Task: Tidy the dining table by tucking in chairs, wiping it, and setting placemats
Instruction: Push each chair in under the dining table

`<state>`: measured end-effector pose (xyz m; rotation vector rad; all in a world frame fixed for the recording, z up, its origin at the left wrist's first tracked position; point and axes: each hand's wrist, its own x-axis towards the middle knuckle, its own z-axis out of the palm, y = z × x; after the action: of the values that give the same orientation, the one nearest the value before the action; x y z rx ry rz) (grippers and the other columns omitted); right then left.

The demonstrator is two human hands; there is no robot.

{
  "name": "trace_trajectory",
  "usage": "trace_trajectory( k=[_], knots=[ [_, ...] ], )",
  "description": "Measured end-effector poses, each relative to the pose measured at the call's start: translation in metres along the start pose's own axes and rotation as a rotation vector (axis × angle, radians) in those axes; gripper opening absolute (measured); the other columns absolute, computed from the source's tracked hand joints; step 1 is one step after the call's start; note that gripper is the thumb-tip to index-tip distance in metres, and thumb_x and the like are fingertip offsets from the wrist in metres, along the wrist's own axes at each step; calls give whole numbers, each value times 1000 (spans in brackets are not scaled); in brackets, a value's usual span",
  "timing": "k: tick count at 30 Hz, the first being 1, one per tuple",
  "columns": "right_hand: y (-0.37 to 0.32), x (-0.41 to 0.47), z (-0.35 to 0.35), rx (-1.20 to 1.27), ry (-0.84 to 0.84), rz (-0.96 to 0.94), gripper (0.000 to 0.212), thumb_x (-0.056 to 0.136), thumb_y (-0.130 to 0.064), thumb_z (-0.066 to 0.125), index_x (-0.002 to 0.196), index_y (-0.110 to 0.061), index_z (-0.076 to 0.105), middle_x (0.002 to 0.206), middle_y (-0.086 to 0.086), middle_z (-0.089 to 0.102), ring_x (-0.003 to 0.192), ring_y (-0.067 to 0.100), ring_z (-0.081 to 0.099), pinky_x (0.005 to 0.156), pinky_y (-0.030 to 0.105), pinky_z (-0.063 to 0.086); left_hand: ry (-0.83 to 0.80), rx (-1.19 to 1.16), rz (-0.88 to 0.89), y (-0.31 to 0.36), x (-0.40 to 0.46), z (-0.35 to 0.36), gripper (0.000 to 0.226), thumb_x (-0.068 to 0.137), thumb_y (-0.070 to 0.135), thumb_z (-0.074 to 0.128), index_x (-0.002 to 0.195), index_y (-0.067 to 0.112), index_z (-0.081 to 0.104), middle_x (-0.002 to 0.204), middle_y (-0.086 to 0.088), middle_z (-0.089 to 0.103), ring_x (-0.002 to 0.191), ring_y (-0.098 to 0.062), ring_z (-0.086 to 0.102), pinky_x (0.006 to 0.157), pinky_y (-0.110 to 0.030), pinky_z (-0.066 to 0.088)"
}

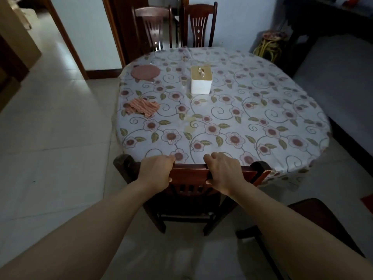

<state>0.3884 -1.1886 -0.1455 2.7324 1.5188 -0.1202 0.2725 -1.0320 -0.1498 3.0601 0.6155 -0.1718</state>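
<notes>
Both hands were on the near chair (189,174), which sat pushed up against the table (252,126). The left hand (156,169) and the right hand (223,171) each had fingers curled over its top rail, thumbs on the near side, gripping it. On the flowery tablecloth, a round reddish placemat (145,72) lay at the far left, with a crumpled striped cloth (142,107) nearer along that edge. A white tissue box (201,82) stood near the middle. Two more chairs (199,25) stood at the far side.
</notes>
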Motion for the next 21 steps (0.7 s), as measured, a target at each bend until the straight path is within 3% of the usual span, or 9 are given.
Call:
trace_trajectory(
  k=[2,6,10,13,16,21],
  knots=[
    [-3,0,9,12,10,-17,39,80,-33,69,105,-15,45,100,2,52,80,17,38,61,30,30,4,10,15,-5,1,7,33,79,33,67,103,18,48,104,-2,61,94,-23,60,73,-33,45],
    [-13,1,12,26,9,-23,35,81,-31,69,103,-15,46,99,1,53,86,20,49,60,30,29,22,-13,79,-20,-1,14,33,79,32,67,102,16,50,103,-3,61,94,-23,60,71,-33,46],
    [-32,1,15,28,-17,6,28,84,-18,61,106,-16,43,100,3,52,73,19,41,53,29,25,61,-65,141,-38,-9,24,34,74,29,70,100,14,54,99,-4,64,90,-27,62,68,-33,46],
    [-46,0,20,31,-48,3,30,85,-11,55,109,-17,38,97,5,55,73,24,47,63,32,27,64,-29,154,-51,-12,31,38,66,27,77,95,13,58,89,-5,66,80,-29,64,63,-33,48],
    [-47,3,27,31,-26,-36,30,86,-13,53,109,-21,36,95,5,58,80,26,55,66,33,29,48,-38,162,-54,-13,32,36,68,25,75,97,12,58,90,-7,65,83,-30,63,64,-34,47],
    [-24,8,23,-4,-34,-10,23,91,-18,52,110,-20,39,90,2,61,64,23,47,58,31,30,57,-58,164,-37,-3,31,33,65,20,78,90,11,57,84,-7,64,76,-29,63,58,-32,47]
  ],
)
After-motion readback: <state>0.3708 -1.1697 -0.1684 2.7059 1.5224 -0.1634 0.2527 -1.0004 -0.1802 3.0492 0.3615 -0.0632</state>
